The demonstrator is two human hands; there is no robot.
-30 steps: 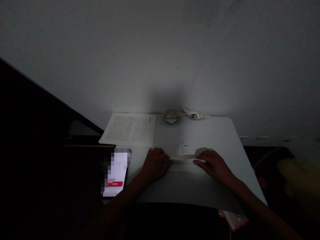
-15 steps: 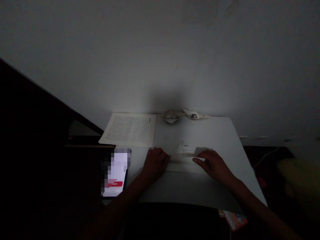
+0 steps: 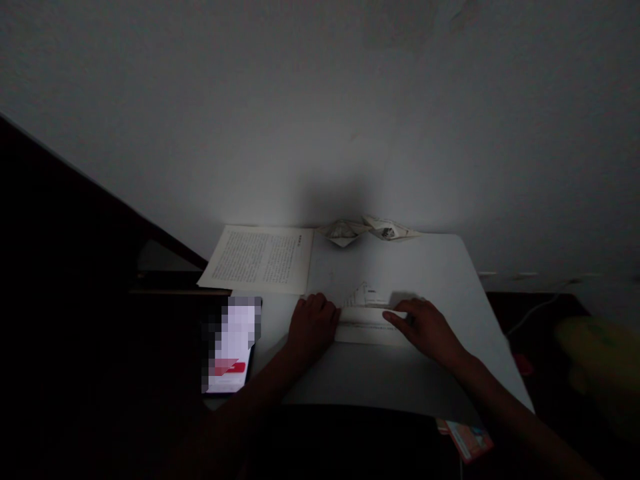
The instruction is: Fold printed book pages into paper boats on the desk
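A partly folded sheet of printed paper [image 3: 367, 327] lies on the white table, with a pointed top and a flap turned up along its lower part. My left hand [image 3: 314, 325] is closed at the sheet's left end, its fingertips mostly hidden. At the right end my right hand [image 3: 419, 328] pinches the flap between thumb and fingers. Behind the sheet, against the wall, stand two folded paper boats, a left one [image 3: 343, 232] and a right one [image 3: 390, 231].
A flat printed page [image 3: 260, 259] lies at the table's back left. Left of my left arm is a lit phone [image 3: 235, 347]. The table [image 3: 450, 273] meets a grey wall behind. Below its front edge shows a colourful booklet [image 3: 470, 441]. The scene is dim.
The flap of the folded sheet stands a little differently, covering more of the print behind it. My right thumb has shifted slightly left and up. My left hand has barely moved.
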